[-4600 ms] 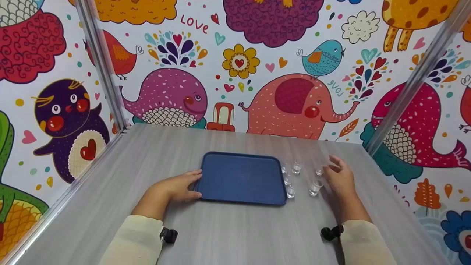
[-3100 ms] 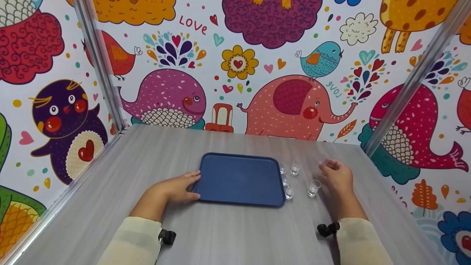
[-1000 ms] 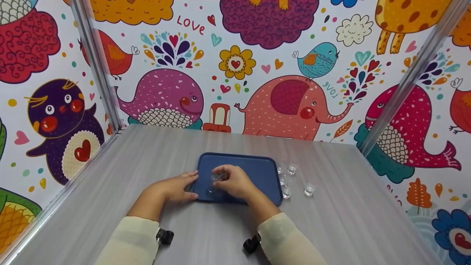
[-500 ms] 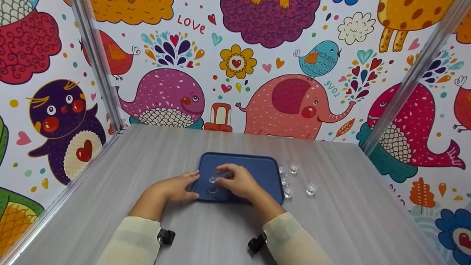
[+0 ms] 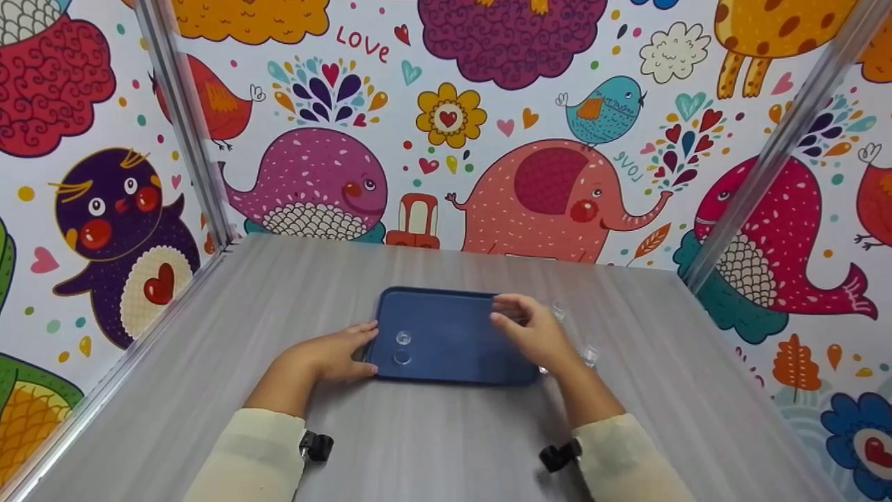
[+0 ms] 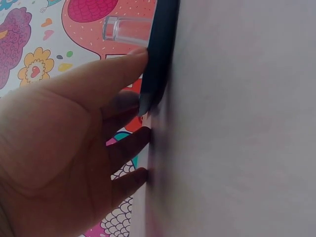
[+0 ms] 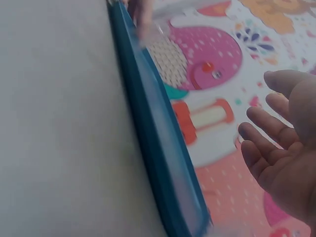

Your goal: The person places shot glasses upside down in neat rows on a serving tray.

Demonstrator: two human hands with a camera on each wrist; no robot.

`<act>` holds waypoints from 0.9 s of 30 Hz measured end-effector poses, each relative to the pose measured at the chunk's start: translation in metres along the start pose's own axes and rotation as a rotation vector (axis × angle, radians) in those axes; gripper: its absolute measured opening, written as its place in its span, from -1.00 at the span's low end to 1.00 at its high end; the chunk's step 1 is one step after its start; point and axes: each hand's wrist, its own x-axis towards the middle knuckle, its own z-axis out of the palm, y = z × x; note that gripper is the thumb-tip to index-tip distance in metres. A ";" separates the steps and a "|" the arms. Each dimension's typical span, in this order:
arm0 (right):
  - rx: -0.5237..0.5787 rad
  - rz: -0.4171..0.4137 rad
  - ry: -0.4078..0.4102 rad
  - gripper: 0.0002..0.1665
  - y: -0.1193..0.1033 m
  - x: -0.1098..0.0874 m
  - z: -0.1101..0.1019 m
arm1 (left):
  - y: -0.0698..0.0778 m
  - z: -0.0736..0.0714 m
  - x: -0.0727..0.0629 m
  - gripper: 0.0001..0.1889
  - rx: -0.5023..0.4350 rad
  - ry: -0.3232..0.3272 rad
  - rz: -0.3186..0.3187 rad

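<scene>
A clear shot glass (image 5: 403,347) stands upside down near the left end of the blue tray (image 5: 453,335); in the left wrist view the shot glass (image 6: 128,29) has its thick base away from the tray. My left hand (image 5: 341,355) rests at the tray's left edge, thumb and fingertips at the rim, fingers loosely spread. Over the tray's right end hovers my right hand (image 5: 533,331), holding nothing. Its fingers are relaxed and apart in the right wrist view, where the right hand (image 7: 286,143) is beside the tray (image 7: 158,133).
More clear glasses stand right of the tray, partly hidden by my right hand: one glass (image 5: 590,357) farther out, another glass (image 5: 559,311) behind. The grey table (image 5: 432,439) is bounded by printed wall panels (image 5: 313,188) and metal posts (image 5: 188,125).
My right hand picked up a shot glass right of the tray, set it upside down on the tray's left part, let go and moved back right. My left hand stayed at the tray's edge.
</scene>
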 end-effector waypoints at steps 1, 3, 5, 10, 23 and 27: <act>-0.017 0.018 0.014 -0.49 0.003 -0.002 -0.007 | 0.000 0.000 0.000 -0.15 0.001 0.000 0.002; -0.057 0.054 0.036 -0.47 0.009 -0.007 -0.022 | -0.001 0.000 0.000 -0.15 0.001 -0.001 0.007; -0.077 0.065 0.056 -0.48 0.016 -0.012 -0.036 | -0.001 0.000 0.000 -0.15 -0.001 -0.006 0.010; -0.110 0.119 0.094 -0.46 0.031 -0.021 -0.067 | -0.001 -0.001 0.000 -0.15 0.006 -0.007 0.014; -0.157 0.356 0.036 0.03 0.055 -0.039 -0.121 | -0.001 -0.002 -0.001 -0.16 0.002 -0.002 0.028; -0.157 0.404 0.018 0.19 0.063 -0.043 -0.130 | 0.000 -0.001 -0.001 -0.16 0.006 -0.001 0.017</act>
